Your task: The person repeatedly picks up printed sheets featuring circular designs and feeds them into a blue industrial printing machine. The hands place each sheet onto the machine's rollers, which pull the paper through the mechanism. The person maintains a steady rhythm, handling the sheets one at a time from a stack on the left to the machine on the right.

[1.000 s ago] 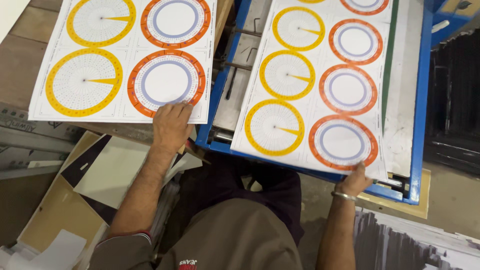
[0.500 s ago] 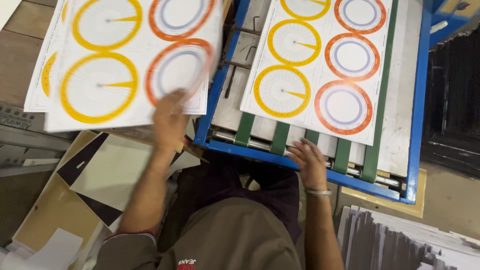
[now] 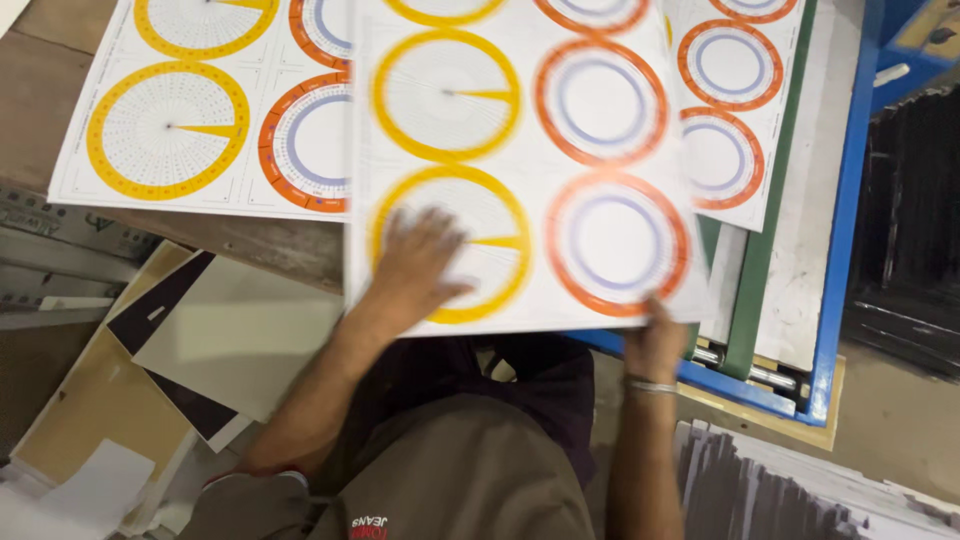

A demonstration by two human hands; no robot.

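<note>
You are holding one printed sheet (image 3: 530, 170) across the middle of the view, blurred, with yellow and orange rings on it. Your left hand (image 3: 420, 265) is lying flat on the sheet at its 7 o'clock corner, fingers spread over a yellow ring. Your right hand (image 3: 655, 340) is pinching the sheet's near edge at 5 o'clock, thumb on top, fingers hidden beneath. The sheet is overlapping the stack (image 3: 200, 110) at 9 o'clock, which is resting on the wooden table (image 3: 260, 245). At 3 o'clock another sheet (image 3: 735, 110) is lying on the blue-framed machine (image 3: 850, 200). Loose boards (image 3: 220, 330) are lying at 8 o'clock, below the table edge.
</note>
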